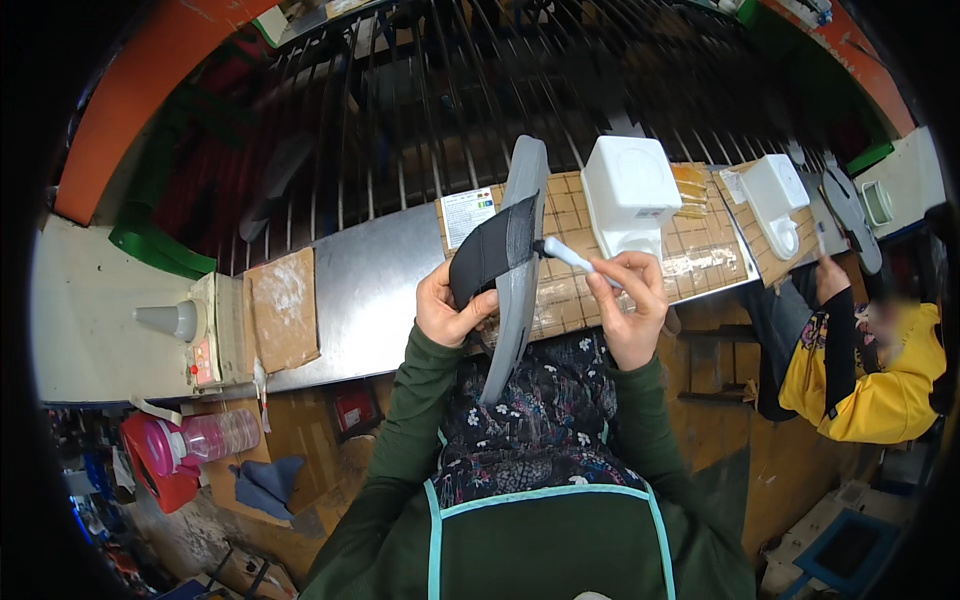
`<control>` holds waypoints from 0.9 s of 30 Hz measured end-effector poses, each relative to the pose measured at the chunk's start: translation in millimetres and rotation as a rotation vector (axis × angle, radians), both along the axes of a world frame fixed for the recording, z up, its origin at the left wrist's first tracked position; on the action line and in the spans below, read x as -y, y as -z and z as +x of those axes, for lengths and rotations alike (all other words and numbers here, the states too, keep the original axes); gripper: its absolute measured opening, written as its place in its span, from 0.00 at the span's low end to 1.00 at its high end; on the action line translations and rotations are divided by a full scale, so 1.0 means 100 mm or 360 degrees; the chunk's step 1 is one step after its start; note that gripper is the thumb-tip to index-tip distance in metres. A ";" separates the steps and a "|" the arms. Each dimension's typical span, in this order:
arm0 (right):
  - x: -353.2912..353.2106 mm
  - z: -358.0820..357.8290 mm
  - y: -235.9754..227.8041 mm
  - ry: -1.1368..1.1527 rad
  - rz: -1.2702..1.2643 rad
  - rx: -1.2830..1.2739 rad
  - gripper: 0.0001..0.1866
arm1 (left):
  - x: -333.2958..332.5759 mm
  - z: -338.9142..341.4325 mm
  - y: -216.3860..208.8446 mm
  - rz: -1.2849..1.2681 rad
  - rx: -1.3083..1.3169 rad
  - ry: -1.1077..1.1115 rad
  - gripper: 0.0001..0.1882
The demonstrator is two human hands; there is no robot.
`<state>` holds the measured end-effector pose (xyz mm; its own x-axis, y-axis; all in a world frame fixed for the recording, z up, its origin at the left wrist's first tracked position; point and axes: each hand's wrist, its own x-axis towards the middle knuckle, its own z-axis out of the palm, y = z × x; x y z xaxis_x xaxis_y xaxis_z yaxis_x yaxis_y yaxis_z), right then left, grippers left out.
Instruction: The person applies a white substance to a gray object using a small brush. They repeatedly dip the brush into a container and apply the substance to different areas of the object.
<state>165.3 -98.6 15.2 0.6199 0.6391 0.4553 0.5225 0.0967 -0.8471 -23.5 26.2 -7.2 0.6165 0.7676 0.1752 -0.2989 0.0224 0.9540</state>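
Note:
My left hand [452, 308] is closed round a grey-soled slide sandal [519, 250] at its black strap [490, 255]. The sandal is tipped on edge, its long sole running up and down in front of me. Between the fingers of my right hand [632, 308] is a small brush [567, 254] with a pale handle. Its dark tip touches or nearly touches the sandal where strap and sole meet; I cannot tell which. Just beyond the right hand stands a white plastic container [633, 185] with a rounded front, on a cardboard sheet [690, 240].
Metal bars [440, 110] of a rack run along the far side. A cone-topped device [180, 320] and a whitened cardboard piece [281, 308] lie left. A pink-lidded bottle [215, 438] is below them. At right, a co-worker in yellow [880, 375] works near another white container [775, 190] and sandal [850, 215].

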 end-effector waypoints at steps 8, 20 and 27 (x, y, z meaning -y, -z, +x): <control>0.08 -0.19 0.09 -0.0278 -0.0052 0.0192 0.09 | -0.10 -0.03 0.03 0.0037 0.0074 -0.0081 0.18; 0.17 -0.28 0.16 -0.0316 0.0038 -0.0190 0.11 | -0.15 -0.01 -0.02 0.0022 -0.0066 -0.0249 0.20; 0.18 -0.32 0.13 -0.0242 -0.0039 0.0214 0.11 | -0.25 0.00 -0.01 -0.0019 0.0025 -0.0211 0.20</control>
